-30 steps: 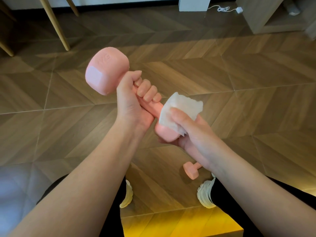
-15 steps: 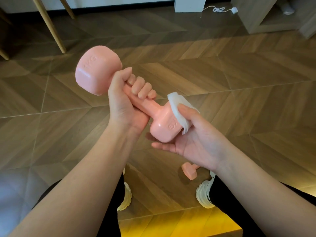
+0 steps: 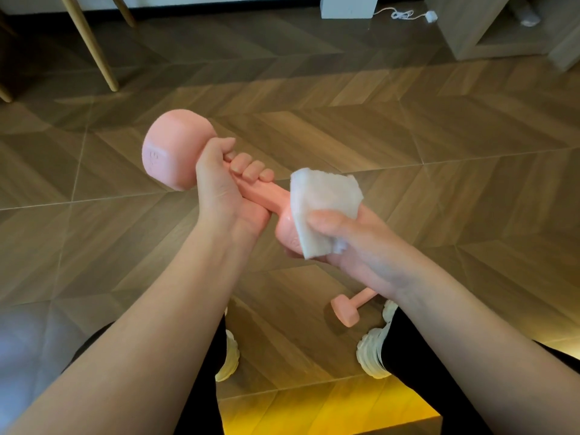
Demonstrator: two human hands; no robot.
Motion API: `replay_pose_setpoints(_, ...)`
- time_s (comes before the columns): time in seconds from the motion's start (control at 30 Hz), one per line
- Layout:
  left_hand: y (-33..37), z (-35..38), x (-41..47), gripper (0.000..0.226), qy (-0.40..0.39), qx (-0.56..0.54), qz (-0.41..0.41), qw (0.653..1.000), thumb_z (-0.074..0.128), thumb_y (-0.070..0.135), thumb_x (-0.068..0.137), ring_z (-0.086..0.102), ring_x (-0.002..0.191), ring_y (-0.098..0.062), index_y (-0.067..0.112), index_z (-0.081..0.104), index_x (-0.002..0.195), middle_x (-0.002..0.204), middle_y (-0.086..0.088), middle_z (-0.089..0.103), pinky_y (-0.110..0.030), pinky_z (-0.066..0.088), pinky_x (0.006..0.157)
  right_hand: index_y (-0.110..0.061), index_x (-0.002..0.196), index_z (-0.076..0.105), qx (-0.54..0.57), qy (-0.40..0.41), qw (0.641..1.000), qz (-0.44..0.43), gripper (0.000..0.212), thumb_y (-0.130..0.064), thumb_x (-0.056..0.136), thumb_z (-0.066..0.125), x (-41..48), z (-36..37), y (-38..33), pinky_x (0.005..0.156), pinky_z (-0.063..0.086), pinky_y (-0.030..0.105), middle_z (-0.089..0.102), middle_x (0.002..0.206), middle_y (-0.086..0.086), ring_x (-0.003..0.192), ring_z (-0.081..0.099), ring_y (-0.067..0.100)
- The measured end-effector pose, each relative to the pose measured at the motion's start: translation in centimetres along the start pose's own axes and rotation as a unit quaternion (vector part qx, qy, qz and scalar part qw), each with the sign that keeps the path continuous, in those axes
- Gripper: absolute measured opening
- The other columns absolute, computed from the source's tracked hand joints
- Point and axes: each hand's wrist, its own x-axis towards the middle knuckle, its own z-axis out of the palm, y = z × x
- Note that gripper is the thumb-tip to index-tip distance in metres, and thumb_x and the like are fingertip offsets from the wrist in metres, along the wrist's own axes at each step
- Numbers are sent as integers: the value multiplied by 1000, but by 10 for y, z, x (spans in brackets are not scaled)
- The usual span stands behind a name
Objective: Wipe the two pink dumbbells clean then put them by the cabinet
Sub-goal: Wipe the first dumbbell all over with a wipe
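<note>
My left hand [image 3: 226, 196] grips the handle of a pink dumbbell [image 3: 175, 155] held above the floor, its far head up and to the left. A white wipe [image 3: 323, 211] covers the near head, and my right hand [image 3: 354, 243] wraps that head with the thumb pressing the wipe on it. A second pink dumbbell [image 3: 345, 309] lies on the floor between my feet, its far end hidden under my right wrist.
The wooden cabinet [image 3: 470, 32] stands at the far right, with a white cable and plug [image 3: 411, 15] beside it. Wooden furniture legs [image 3: 94, 48] rise at the far left. My white shoes [image 3: 373, 356] rest on the herringbone wood floor.
My right hand has closed back over the near head with the wipe spread on top, after uncovering that head half a second ago. The dumbbell has turned slightly in my left hand.
</note>
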Motion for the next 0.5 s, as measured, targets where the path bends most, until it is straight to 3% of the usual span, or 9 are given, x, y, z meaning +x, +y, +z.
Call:
replay_pose_setpoints(0.1, -1, -3, 0, 35, 12, -1, -6, 1000, 48, 14, 89, 23, 39, -11, 21, 31, 60, 47, 8, 23, -23, 29, 41, -16, 134, 48, -15, 25, 1000, -3, 61, -14, 77, 71, 1, 5, 7, 74, 58, 28, 70, 100, -1, 93, 70, 12)
replay_pose_setpoints(0.23, -3, -2, 0, 36, 9, 12, -8, 1000, 49, 14, 89, 23, 38, -11, 21, 30, 59, 46, 8, 24, -22, 29, 40, -21, 110, 64, -12, 100, 995, -27, 32, -33, 81, 69, 7, 11, 16, 78, 59, 41, 74, 93, 0, 88, 70, 16)
replay_pose_setpoints(0.3, -3, 0, 0, 35, 3, 7, -15, 1000, 48, 14, 89, 23, 38, -11, 22, 31, 60, 46, 8, 24, -22, 29, 40, -21, 109, 64, 17, 107, 994, -17, 30, -38, 84, 63, 7, 8, 13, 80, 58, 48, 74, 93, 4, 88, 69, 20)
replay_pose_setpoints(0.4, -3, 1, 0, 35, -3, -3, -19, 1000, 48, 14, 90, 23, 37, -10, 22, 32, 60, 45, 9, 24, -22, 29, 40, -17, 123, 57, 53, 59, 997, 4, 40, -33, 86, 60, 3, -1, 5, 85, 58, 52, 73, 103, 6, 97, 68, 23)
replay_pose_setpoints(0.5, -2, 0, -1, 36, -6, -8, -20, 1000, 48, 14, 90, 23, 38, -10, 21, 32, 59, 46, 9, 24, -23, 30, 41, -7, 135, 47, -4, 17, 1000, 4, 56, -24, 84, 63, -1, -2, 3, 81, 58, 39, 68, 101, 4, 93, 67, 17)
